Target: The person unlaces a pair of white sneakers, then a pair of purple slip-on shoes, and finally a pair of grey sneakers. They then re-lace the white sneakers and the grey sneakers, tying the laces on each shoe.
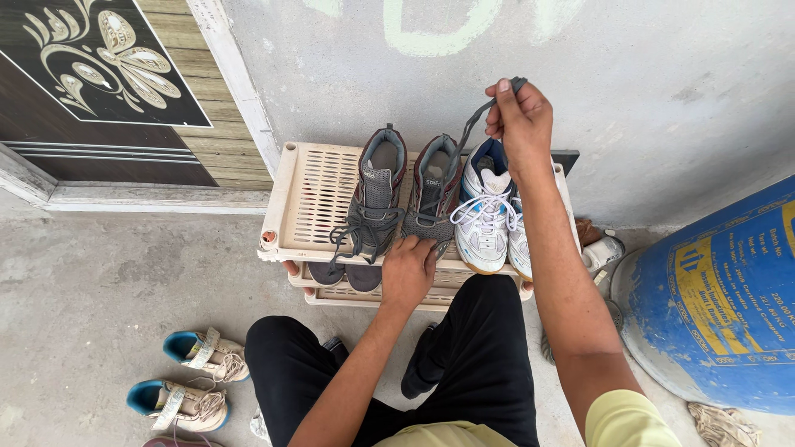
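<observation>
Black-trousered knees (464, 364) crouch before a cream slatted plastic shoe rack (310, 194). Left hand (407, 271) has its grip clamped on the toe of a grey-and-maroon mesh sneaker (432, 194) on the top shelf; right hand (520, 120) pinches its grey lace (474, 124), pulled taut upward.
</observation>
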